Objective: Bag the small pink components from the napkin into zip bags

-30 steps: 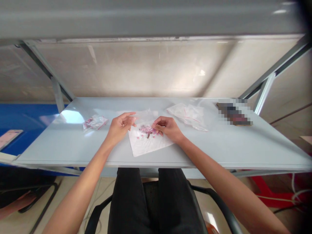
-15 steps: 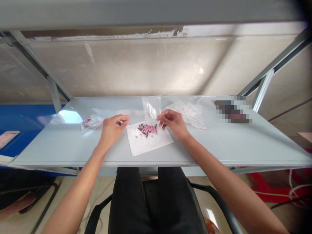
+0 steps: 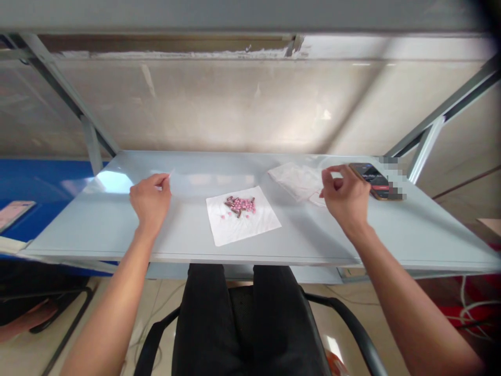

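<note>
I see the left hand over the left part of the table; thumb and forefinger look pinched together on a thin clear plastic piece that pokes out past the tips; the rest is hidden from me. My right hand is well apart, to the right, beside the clear bags and partly in front of a phone; fingers curled, thumb near forefinger; I can't tell if the tips meet, grip anything or touch a bag.

Between the hands, neither one touching it, a white sheet lies flat, slightly askew; on it, pink beads sit in a loose heap, a few strays on the left and near side; dark brown pieces lie mixed in and along the edges; phone's right side is pixelated; bags overlap near the back edge, too blurred to count.
</note>
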The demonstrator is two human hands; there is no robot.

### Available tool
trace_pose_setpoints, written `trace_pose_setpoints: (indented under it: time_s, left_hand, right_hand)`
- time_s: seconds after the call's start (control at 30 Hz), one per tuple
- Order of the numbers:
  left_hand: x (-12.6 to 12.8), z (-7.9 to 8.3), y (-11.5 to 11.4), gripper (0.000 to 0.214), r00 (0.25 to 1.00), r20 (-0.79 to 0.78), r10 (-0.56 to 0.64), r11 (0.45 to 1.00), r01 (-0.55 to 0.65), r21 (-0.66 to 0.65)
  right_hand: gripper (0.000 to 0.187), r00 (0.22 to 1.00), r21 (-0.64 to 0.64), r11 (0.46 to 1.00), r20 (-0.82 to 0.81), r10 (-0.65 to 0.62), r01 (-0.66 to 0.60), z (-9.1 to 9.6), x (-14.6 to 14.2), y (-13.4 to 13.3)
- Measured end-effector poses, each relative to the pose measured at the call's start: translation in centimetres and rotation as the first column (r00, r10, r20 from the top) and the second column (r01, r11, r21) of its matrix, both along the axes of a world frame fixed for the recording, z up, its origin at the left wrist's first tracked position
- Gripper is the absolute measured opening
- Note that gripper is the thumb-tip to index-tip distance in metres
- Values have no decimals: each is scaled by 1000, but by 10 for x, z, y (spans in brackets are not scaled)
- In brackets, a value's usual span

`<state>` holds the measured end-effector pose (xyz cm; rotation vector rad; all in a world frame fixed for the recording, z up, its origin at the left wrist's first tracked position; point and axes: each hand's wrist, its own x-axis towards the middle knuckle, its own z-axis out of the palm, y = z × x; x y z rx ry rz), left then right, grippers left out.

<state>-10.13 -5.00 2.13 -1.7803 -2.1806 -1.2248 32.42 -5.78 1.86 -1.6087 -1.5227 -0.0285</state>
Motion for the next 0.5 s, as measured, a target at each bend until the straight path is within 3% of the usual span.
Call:
trace_pose_setpoints:
  time_s: [0.07, 0.1, 0.17, 0.3, 0.5]
  left_hand:
    - [19, 3, 10, 22, 987, 140, -75, 994, 63, 92]
    - [30, 3, 16, 21, 969, 206, -139, 986, 116, 119]
    - [50, 1, 29, 21, 912, 293, -288, 957, 263, 123]
    - [81, -5, 48, 27, 795, 390, -464, 872, 488, 42]
    - [98, -14, 53, 32, 714, 452, -535, 814, 580, 47]
  right_hand:
    - [35, 972, -21, 977, -108, 207, -211, 4, -31, 5]
    - [38, 914, -54, 929, -209, 348, -366, 6, -48, 10]
    - [39, 724, -93, 759, -394, 566, -645, 7, -84, 25]
    - [37, 639, -129, 658, -435, 635, -742, 5, -139, 57]
    - [35, 638, -141, 646, -411, 652, -751, -8, -159, 78]
